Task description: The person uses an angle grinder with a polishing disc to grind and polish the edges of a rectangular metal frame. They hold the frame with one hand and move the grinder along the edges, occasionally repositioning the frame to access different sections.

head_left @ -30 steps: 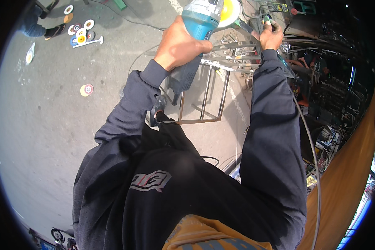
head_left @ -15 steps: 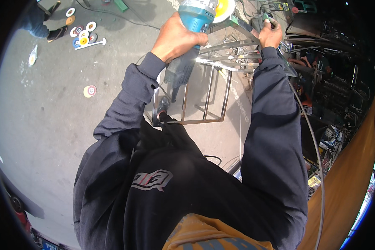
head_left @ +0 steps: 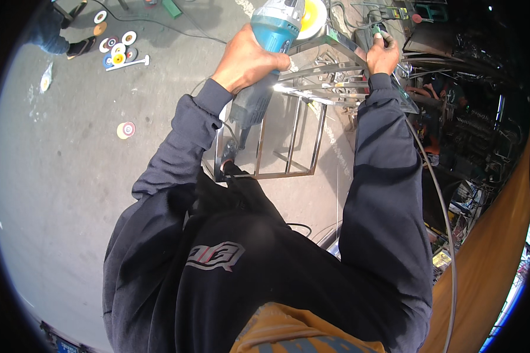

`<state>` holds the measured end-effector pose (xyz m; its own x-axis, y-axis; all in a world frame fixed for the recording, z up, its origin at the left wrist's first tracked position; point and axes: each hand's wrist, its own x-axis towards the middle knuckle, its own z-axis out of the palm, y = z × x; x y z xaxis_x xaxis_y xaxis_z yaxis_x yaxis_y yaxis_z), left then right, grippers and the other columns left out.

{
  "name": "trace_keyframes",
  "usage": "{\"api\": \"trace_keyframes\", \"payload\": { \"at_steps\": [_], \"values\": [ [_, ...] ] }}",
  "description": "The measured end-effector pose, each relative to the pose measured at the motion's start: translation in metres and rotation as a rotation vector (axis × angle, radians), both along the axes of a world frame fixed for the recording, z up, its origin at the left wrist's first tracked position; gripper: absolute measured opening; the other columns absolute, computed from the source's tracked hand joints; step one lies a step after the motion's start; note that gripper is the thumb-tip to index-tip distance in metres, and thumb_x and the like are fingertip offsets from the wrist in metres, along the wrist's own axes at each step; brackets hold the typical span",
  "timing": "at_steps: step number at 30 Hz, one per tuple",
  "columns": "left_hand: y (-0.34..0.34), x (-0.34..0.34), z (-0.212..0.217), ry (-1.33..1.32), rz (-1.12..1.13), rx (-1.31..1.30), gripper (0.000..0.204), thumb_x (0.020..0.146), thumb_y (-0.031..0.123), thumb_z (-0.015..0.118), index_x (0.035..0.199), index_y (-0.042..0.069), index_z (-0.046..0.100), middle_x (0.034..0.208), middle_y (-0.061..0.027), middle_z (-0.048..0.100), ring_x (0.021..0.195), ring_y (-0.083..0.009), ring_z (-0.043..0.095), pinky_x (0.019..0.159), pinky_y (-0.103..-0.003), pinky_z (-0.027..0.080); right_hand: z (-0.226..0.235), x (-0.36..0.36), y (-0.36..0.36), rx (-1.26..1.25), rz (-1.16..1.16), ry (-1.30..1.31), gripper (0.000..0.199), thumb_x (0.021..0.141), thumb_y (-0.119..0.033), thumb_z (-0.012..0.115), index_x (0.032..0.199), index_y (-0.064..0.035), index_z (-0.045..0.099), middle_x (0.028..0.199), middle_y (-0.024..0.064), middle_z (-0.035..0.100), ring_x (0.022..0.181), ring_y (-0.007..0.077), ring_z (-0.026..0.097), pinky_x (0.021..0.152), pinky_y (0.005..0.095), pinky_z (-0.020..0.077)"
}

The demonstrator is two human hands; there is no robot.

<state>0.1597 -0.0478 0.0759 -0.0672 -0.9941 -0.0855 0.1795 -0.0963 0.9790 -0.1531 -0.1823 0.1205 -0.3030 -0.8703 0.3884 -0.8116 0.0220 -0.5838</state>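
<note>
My left hand (head_left: 250, 59) is wrapped round the teal body of an angle grinder (head_left: 272, 36), whose dark rear end hangs toward me. The grinder's yellow disc (head_left: 312, 19) is at the far end, close to a flat metal bar (head_left: 347, 47); I cannot tell if they touch. At the other end of that bar is my right hand (head_left: 384, 57), thumb and fingers closed beside a small green piece (head_left: 377, 29). What they pinch is hard to make out. Below both hands stands a shiny metal frame (head_left: 285, 175) with curved bars on top.
Several grinding discs (head_left: 118, 57) lie on the grey floor at far left, and another disc (head_left: 126, 130) lies nearer. Another person's leg (head_left: 47, 35) shows at upper left. A hose or cable (head_left: 444, 200) runs down past my right arm. Dark clutter and metal racks fill the right side.
The grinder and its disc have shifted slightly left in the picture, with my left hand still round it. My right hand stays at the bar's end, a little lower.
</note>
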Motion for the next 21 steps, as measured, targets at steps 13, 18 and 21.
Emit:
{"api": "trace_keyframes", "payload": {
  "at_steps": [13,18,21],
  "values": [
    [0.018,-0.006,-0.003,0.206,-0.055,0.151,0.055,0.066,0.01,0.082,0.116,-0.001,0.06,0.098,-0.0079,0.067,0.086,-0.0178,0.065,0.079,-0.032,0.055,0.008,0.006,0.002,-0.08,0.091,0.334,0.026,0.092,-0.025,0.069,0.11,-0.0062,0.069,0.104,0.0122,0.071,0.091,0.0264,0.068,0.08,0.0384,0.0537],
    [0.04,0.006,-0.021,0.1,-0.025,0.093,0.059,0.063,0.01,0.082,0.117,-0.001,0.06,0.101,-0.0086,0.068,0.093,-0.0192,0.064,0.085,-0.034,0.053,0.053,0.053,0.015,0.249,0.604,0.094,0.031,0.092,-0.025,0.07,0.115,-0.0051,0.069,0.103,0.0167,0.072,0.091,0.033,0.068,0.083,0.0386,0.0526],
    [0.072,0.013,-0.037,0.13,0.018,0.209,0.058,0.063,0.009,0.081,0.117,0.0,0.061,0.102,-0.0067,0.067,0.094,-0.0188,0.063,0.085,-0.033,0.052,0.091,0.089,0.032,0.372,0.888,0.454,0.025,0.092,-0.02,0.07,0.114,-0.0077,0.071,0.1,0.015,0.07,0.09,0.0299,0.066,0.081,0.0365,0.052]
  ]
}}
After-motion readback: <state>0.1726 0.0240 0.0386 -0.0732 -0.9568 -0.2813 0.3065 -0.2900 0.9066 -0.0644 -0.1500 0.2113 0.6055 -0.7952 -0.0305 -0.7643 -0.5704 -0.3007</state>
